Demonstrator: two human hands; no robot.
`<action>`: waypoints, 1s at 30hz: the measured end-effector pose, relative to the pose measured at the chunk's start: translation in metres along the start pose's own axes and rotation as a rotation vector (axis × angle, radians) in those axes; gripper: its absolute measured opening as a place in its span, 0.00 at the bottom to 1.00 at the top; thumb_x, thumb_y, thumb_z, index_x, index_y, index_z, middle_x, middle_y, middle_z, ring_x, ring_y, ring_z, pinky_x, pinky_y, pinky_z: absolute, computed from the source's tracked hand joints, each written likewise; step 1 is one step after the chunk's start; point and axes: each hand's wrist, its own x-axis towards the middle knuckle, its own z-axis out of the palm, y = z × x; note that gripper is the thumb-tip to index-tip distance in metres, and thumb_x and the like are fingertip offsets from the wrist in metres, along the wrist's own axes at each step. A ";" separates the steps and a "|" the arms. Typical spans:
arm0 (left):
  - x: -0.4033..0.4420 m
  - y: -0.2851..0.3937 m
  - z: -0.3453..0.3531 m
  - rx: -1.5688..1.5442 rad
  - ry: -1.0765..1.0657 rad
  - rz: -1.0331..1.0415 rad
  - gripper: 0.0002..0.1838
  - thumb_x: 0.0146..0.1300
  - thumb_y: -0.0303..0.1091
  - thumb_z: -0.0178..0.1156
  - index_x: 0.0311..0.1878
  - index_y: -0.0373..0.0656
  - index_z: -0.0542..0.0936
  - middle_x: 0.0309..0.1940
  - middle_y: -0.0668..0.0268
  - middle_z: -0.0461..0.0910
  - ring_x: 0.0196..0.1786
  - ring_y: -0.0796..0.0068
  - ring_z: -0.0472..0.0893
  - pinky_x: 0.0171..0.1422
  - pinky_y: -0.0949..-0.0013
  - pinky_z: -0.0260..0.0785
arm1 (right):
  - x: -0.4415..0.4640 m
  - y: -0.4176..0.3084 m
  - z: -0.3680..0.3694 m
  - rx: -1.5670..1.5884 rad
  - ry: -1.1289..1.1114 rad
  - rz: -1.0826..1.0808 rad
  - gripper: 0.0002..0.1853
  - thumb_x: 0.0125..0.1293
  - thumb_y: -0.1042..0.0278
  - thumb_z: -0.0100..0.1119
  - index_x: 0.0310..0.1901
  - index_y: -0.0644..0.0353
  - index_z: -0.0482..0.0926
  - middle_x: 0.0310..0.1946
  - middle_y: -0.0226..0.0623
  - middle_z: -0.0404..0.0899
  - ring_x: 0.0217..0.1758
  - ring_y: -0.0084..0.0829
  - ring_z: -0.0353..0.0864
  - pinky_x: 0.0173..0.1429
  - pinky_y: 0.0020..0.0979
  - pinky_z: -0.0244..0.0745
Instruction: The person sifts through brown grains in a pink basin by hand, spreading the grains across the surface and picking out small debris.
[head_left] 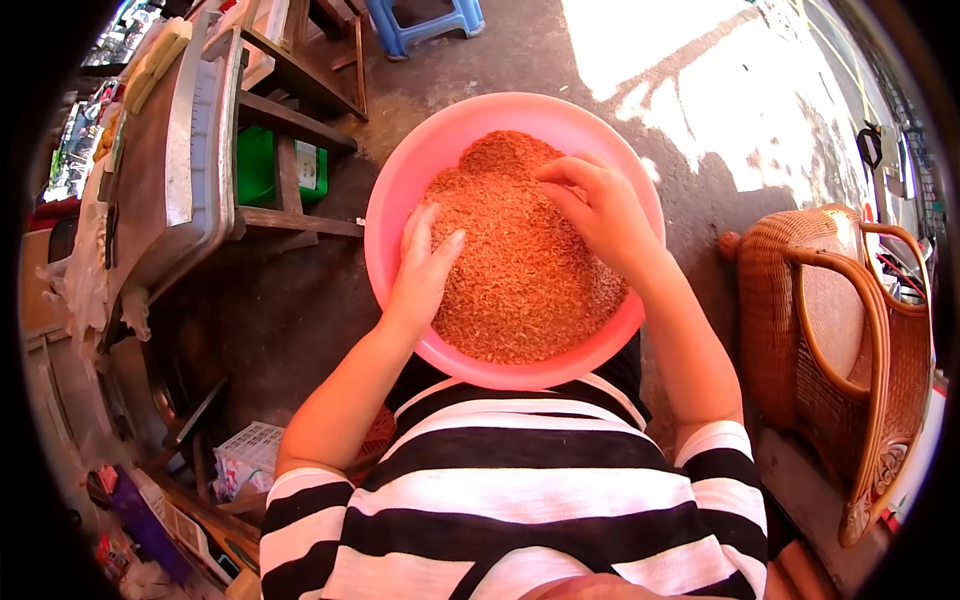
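Note:
A wide pink plastic basin [400, 150] rests at my lap, holding a heap of small reddish-brown, grain-like pieces [520, 270]. I cannot make out exactly what they are. At the basin's left side, my left hand [422, 275] lies against the heap, thumb apart from the fingers, with nothing seen in its grasp. Over the upper right of the heap is my right hand [600, 205], its thumb and fingertips pinched together. Whatever might be between those fingertips is too small to tell.
On the right stands a wicker armchair [800, 300]. Wooden frames and a table [150, 200] fill the left, with a green container [255, 165] beneath. A blue stool [425, 25] is at the top, and a white basket [252, 445] sits lower left. Sunlight falls on the concrete floor [700, 90].

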 end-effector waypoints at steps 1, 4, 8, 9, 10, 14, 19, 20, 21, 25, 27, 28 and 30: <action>-0.001 -0.001 0.003 0.130 0.022 0.050 0.35 0.71 0.47 0.54 0.71 0.33 0.59 0.74 0.50 0.50 0.77 0.58 0.51 0.79 0.59 0.42 | 0.012 0.001 0.004 -0.075 -0.056 -0.035 0.08 0.62 0.73 0.58 0.41 0.59 0.82 0.39 0.42 0.80 0.47 0.41 0.79 0.54 0.38 0.72; -0.003 -0.001 0.010 0.340 0.086 0.153 0.33 0.72 0.48 0.53 0.70 0.33 0.60 0.73 0.49 0.53 0.76 0.57 0.52 0.79 0.59 0.42 | 0.044 0.018 0.020 -0.262 -0.164 -0.100 0.08 0.61 0.75 0.58 0.41 0.59 0.82 0.38 0.41 0.79 0.47 0.43 0.78 0.54 0.40 0.72; 0.000 -0.003 0.006 0.057 0.117 0.116 0.32 0.73 0.47 0.52 0.70 0.33 0.61 0.71 0.50 0.56 0.75 0.58 0.54 0.78 0.60 0.44 | 0.058 0.031 0.036 -0.344 -0.257 -0.120 0.07 0.61 0.75 0.58 0.40 0.57 0.83 0.39 0.39 0.78 0.49 0.41 0.76 0.55 0.40 0.71; 0.000 -0.003 0.004 -0.036 0.115 0.095 0.32 0.73 0.47 0.52 0.70 0.33 0.61 0.71 0.51 0.56 0.75 0.59 0.54 0.78 0.60 0.45 | 0.057 0.033 0.039 -0.345 -0.265 -0.123 0.07 0.60 0.75 0.58 0.40 0.57 0.83 0.39 0.39 0.78 0.49 0.41 0.76 0.55 0.40 0.71; 0.000 -0.003 0.002 -0.068 0.120 0.086 0.32 0.73 0.47 0.52 0.70 0.33 0.62 0.71 0.51 0.57 0.75 0.59 0.55 0.78 0.61 0.45 | 0.056 0.035 0.039 -0.350 -0.270 -0.124 0.07 0.60 0.75 0.58 0.40 0.57 0.83 0.39 0.39 0.78 0.50 0.41 0.76 0.56 0.39 0.71; 0.001 0.003 -0.001 -0.220 0.101 0.056 0.31 0.73 0.47 0.52 0.69 0.33 0.62 0.70 0.52 0.58 0.74 0.60 0.56 0.77 0.62 0.46 | 0.054 0.033 0.038 -0.348 -0.288 -0.125 0.07 0.59 0.76 0.58 0.39 0.57 0.82 0.40 0.39 0.78 0.52 0.41 0.74 0.56 0.39 0.71; 0.002 -0.001 0.000 -0.166 0.105 0.071 0.31 0.73 0.46 0.51 0.70 0.33 0.62 0.69 0.54 0.60 0.74 0.63 0.57 0.76 0.64 0.47 | 0.053 0.041 0.045 -0.305 -0.209 -0.162 0.07 0.57 0.77 0.57 0.37 0.57 0.81 0.39 0.39 0.79 0.50 0.43 0.76 0.55 0.40 0.72; 0.002 0.000 0.000 -0.152 0.101 0.074 0.31 0.74 0.45 0.50 0.71 0.33 0.60 0.69 0.56 0.61 0.73 0.66 0.58 0.76 0.65 0.47 | 0.053 0.042 0.045 -0.284 -0.191 -0.161 0.07 0.56 0.78 0.56 0.36 0.57 0.81 0.39 0.39 0.79 0.50 0.43 0.76 0.54 0.41 0.73; 0.003 0.001 0.000 -0.138 0.096 0.077 0.30 0.74 0.43 0.49 0.71 0.33 0.59 0.69 0.57 0.62 0.73 0.69 0.58 0.76 0.67 0.47 | 0.053 0.042 0.045 -0.269 -0.185 -0.162 0.07 0.56 0.78 0.57 0.35 0.57 0.81 0.38 0.39 0.79 0.49 0.43 0.76 0.54 0.40 0.73; 0.003 0.001 0.000 -0.160 0.085 0.080 0.30 0.74 0.43 0.49 0.71 0.33 0.60 0.69 0.57 0.61 0.74 0.69 0.57 0.76 0.67 0.46 | 0.048 0.038 0.041 -0.183 -0.152 -0.132 0.05 0.55 0.78 0.62 0.34 0.59 0.80 0.36 0.37 0.79 0.47 0.41 0.76 0.52 0.38 0.73; 0.002 0.004 -0.001 -0.163 0.083 0.081 0.30 0.74 0.43 0.49 0.71 0.33 0.60 0.70 0.57 0.61 0.74 0.69 0.57 0.77 0.67 0.46 | 0.046 0.033 0.038 -0.111 -0.130 -0.083 0.05 0.55 0.77 0.64 0.33 0.60 0.80 0.36 0.36 0.79 0.46 0.39 0.77 0.51 0.36 0.73; 0.002 0.004 0.000 -0.160 0.085 0.083 0.30 0.74 0.43 0.49 0.71 0.33 0.60 0.70 0.57 0.61 0.74 0.69 0.57 0.77 0.67 0.46 | 0.046 0.030 0.036 -0.070 -0.119 -0.049 0.05 0.55 0.76 0.65 0.34 0.60 0.81 0.35 0.36 0.79 0.45 0.37 0.77 0.50 0.35 0.73; 0.002 0.004 0.000 -0.152 0.090 0.088 0.30 0.75 0.43 0.49 0.71 0.33 0.60 0.70 0.57 0.61 0.74 0.69 0.57 0.77 0.66 0.46 | 0.044 0.025 0.033 0.011 -0.095 -0.005 0.05 0.56 0.76 0.66 0.35 0.60 0.82 0.35 0.35 0.79 0.44 0.34 0.78 0.49 0.33 0.74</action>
